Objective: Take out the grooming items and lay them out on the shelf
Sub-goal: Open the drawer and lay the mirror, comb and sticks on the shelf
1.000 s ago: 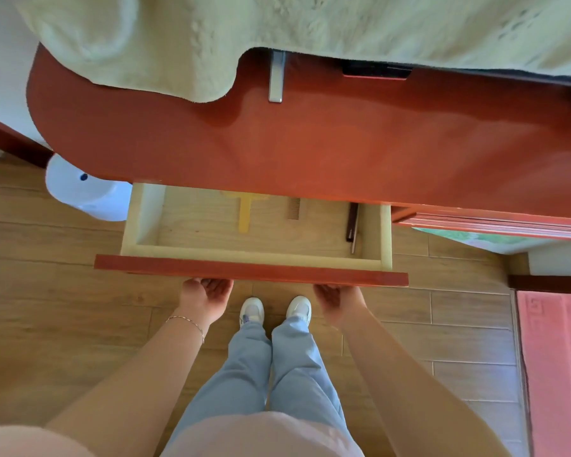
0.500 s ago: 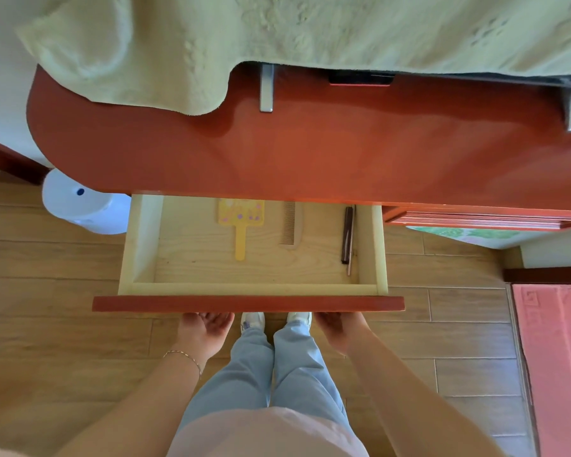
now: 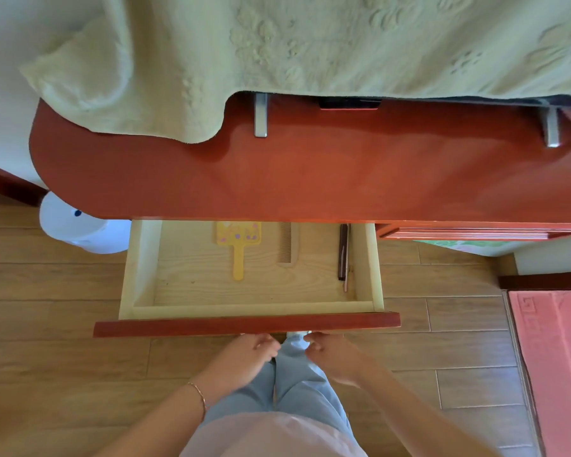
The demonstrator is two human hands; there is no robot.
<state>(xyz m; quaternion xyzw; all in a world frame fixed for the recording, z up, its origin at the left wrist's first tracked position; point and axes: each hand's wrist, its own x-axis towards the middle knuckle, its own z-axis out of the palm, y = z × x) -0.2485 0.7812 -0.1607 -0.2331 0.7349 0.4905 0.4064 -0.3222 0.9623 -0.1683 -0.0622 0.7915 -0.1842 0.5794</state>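
Drawer [image 3: 244, 324] open. Yellow brush [image 3: 238, 245], comb [image 3: 286, 244] and dark pens [image 3: 343, 252] lie at 12 o'clock from both hands, long axes running 12-to-6. My left hand [image 3: 244, 357] and right hand [image 3: 333, 356] hang below the front, grips loose, holding nothing. Left nearer the brush. Red shelf [image 3: 310, 179] above, wood floor [image 3: 63, 357].

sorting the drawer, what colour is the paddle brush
Yellow with small pink and purple shapes, the paddle brush, head view.
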